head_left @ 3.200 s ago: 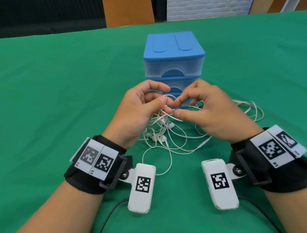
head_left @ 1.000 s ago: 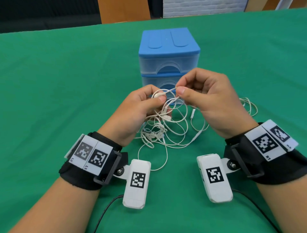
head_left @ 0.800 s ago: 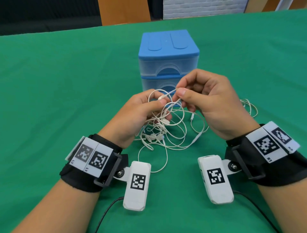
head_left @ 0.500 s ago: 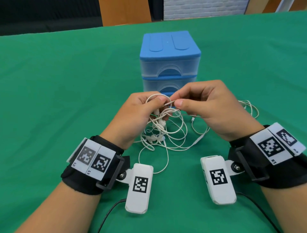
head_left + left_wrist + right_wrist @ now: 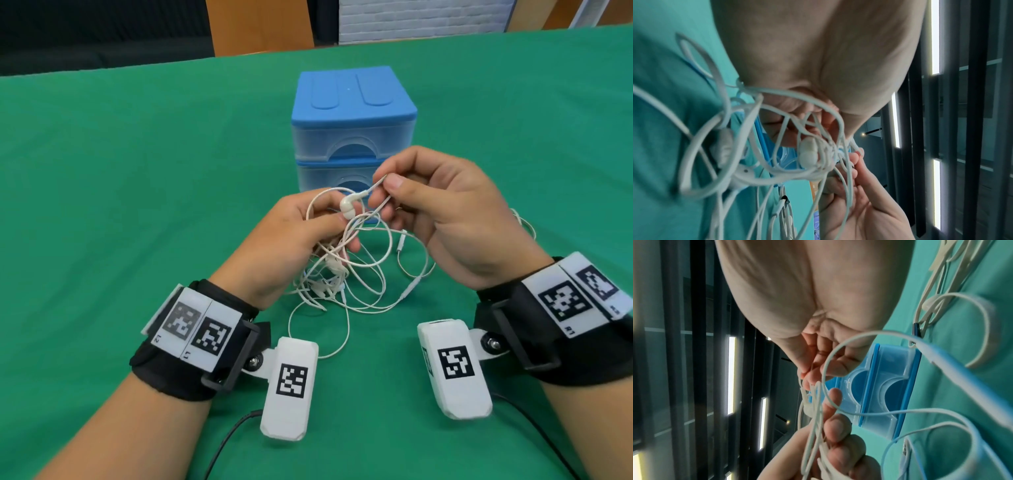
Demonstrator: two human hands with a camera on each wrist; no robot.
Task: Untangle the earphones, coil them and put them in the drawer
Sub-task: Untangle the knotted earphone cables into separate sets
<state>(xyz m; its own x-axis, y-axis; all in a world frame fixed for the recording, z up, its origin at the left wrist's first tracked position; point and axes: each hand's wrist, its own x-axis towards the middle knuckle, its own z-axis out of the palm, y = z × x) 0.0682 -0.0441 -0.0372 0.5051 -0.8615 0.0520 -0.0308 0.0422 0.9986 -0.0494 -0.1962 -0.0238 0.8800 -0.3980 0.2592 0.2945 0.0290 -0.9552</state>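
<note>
— Where are the earphones [image 5: 346, 270]?

— Lifted above the green worktop [image 5: 137, 178], loops trailing down. Your left hand [image 5: 291, 240] clenches the bundle; your right hand [image 5: 442, 212] pinches one strand just behind an earbud [image 5: 348, 205].

— How do they handle?

— Light, limp, probably slippery; hold close to the snag and ease, don't yank. Beyond stands the drawer unit [image 5: 352, 126], seemingly closed.

Two hands [image 5: 445, 219], two drawers [image 5: 349, 145]
</note>
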